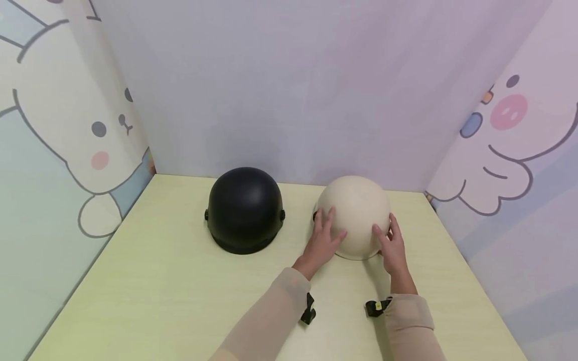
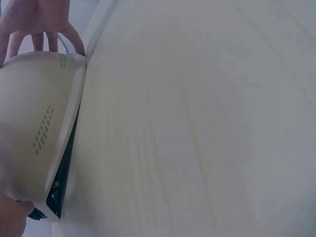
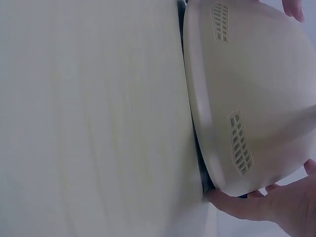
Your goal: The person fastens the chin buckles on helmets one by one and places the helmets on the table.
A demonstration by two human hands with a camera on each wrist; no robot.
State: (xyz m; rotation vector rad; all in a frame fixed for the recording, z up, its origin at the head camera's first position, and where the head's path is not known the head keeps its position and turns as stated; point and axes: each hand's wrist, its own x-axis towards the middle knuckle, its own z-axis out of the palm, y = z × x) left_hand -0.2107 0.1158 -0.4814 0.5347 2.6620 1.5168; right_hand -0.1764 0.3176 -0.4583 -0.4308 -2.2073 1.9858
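A cream helmet [image 1: 354, 215] sits toward the back right of the table, dome up, between both hands. My left hand [image 1: 322, 245] holds its left side with fingers spread over the shell. My right hand [image 1: 393, 248] grips the right side, thumb to the front. In the right wrist view, that hand's thumb [image 3: 237, 205] lies at the rim. Slotted vents mark the shell [image 2: 42, 131] in the left wrist view, where dark material shows under the rim. A black helmet [image 1: 246, 210] stands to the left, apart from both hands.
The pale wooden table [image 1: 158, 281] meets a plain lilac backdrop [image 1: 271, 90] behind the helmets. Cartoon-printed panels [image 1: 63, 125] rise along the left and right edges. Black wrist devices [image 1: 377, 307] hang at both sleeve cuffs.
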